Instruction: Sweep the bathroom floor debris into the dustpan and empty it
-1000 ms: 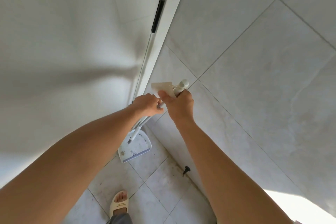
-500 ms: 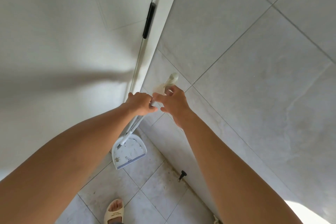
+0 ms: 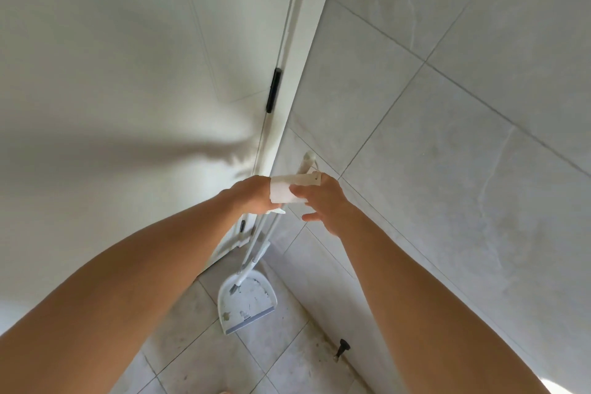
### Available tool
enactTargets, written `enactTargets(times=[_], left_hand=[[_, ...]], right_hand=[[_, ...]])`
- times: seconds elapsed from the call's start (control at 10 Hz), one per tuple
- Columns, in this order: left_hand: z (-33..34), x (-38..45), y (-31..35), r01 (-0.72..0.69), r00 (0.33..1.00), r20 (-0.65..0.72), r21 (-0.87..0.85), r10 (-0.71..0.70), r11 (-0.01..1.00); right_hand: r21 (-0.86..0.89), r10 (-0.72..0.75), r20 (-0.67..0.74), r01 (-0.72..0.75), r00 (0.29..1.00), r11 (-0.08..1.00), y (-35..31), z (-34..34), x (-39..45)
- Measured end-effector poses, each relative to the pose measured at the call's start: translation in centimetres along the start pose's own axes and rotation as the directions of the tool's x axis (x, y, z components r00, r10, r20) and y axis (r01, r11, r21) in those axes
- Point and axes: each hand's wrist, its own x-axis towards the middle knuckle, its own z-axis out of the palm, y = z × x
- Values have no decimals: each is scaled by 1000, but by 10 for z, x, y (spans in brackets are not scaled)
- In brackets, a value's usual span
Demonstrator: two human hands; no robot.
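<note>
A white long-handled dustpan (image 3: 246, 304) stands on the tiled floor in the corner, with specks of debris stuck inside it. Its thin white handles (image 3: 260, 240) rise to my hands beside the door frame. My left hand (image 3: 251, 195) is closed around the handles. My right hand (image 3: 324, 201) pinches a flat white plastic piece (image 3: 283, 190) at the handle top between thumb and forefinger, with its other fingers spread. The rounded handle end (image 3: 308, 158) pokes out above, against the wall tile. The broom head is hidden.
A white door (image 3: 128, 73) with a black hinge (image 3: 274, 89) fills the left. A grey tiled wall (image 3: 447, 137) stands on the right. A black door stop (image 3: 341, 349) sticks out at the wall's base. The floor tiles (image 3: 192, 345) are stained.
Both hands and the handles shifted closer to the door frame and wall. My right hand loosened from a full grip on the handle to a pinch on the white piece.
</note>
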Motion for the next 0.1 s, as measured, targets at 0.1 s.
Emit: enactTargets(times=[0.1], left_hand=[[-24,-31,6,24,999,18,148,-27,989]], right_hand=[[26,1,-130,2,992,1000,2,-18,-13]])
